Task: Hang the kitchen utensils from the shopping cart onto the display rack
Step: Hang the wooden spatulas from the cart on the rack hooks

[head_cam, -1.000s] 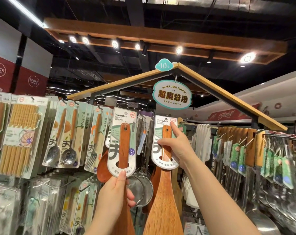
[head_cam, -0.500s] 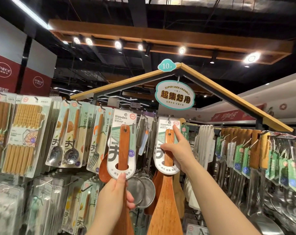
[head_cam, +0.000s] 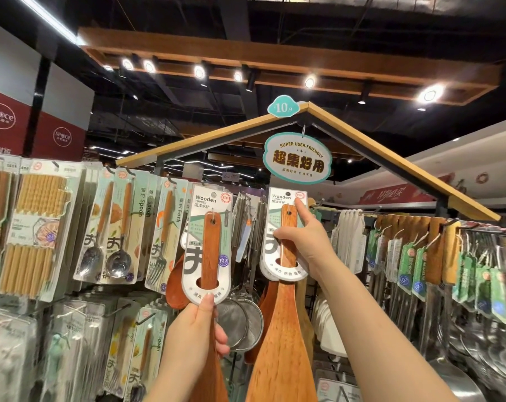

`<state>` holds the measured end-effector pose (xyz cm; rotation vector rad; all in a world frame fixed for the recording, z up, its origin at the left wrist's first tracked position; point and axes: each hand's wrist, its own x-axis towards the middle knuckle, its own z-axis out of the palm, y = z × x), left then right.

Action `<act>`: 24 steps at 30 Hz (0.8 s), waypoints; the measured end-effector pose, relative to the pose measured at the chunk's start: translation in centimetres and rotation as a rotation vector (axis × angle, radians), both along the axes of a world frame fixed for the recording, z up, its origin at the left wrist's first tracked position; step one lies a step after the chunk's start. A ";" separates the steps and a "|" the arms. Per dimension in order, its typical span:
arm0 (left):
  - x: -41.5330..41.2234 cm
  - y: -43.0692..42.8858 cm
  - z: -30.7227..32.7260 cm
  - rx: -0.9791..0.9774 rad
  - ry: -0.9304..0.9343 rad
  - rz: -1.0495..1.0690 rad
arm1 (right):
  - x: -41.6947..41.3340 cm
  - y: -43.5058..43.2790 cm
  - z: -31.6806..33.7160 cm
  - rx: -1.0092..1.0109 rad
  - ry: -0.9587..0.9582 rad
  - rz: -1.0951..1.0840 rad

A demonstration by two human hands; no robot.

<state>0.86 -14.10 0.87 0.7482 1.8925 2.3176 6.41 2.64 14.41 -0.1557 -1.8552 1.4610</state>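
A: How many turners from the head camera?

B: Two brown wooden turners on white-green cards. The left hand (head_cam: 198,323) pinches the left carded turner (head_cam: 209,248) below its card; the right hand (head_cam: 302,242) clasps the right carded turner (head_cam: 286,245) against the display rack (head_cam: 420,220), forefinger raised.

A: Anything hidden?

B: Blades cut off; hook unseen.

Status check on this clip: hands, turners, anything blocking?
Left hand gripping left wooden turner. Right hand gripping right wooden turner at rack. Strainers hang between; hook unclear.
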 end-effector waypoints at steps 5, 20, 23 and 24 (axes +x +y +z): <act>-0.4 0.1 -0.3 0.015 -0.008 -0.001 | -0.7 0.6 -0.2 -0.034 -0.045 0.016; -1.2 0.3 0.7 0.009 0.061 0.039 | -5.3 4.0 -2.1 0.450 -0.238 -0.412; -1.2 0.4 0.6 0.004 0.052 0.025 | -6.0 4.7 -2.3 0.537 -0.306 -0.490; -1.2 0.3 0.5 0.000 0.048 0.025 | -6.2 4.9 -2.5 0.558 -0.312 -0.515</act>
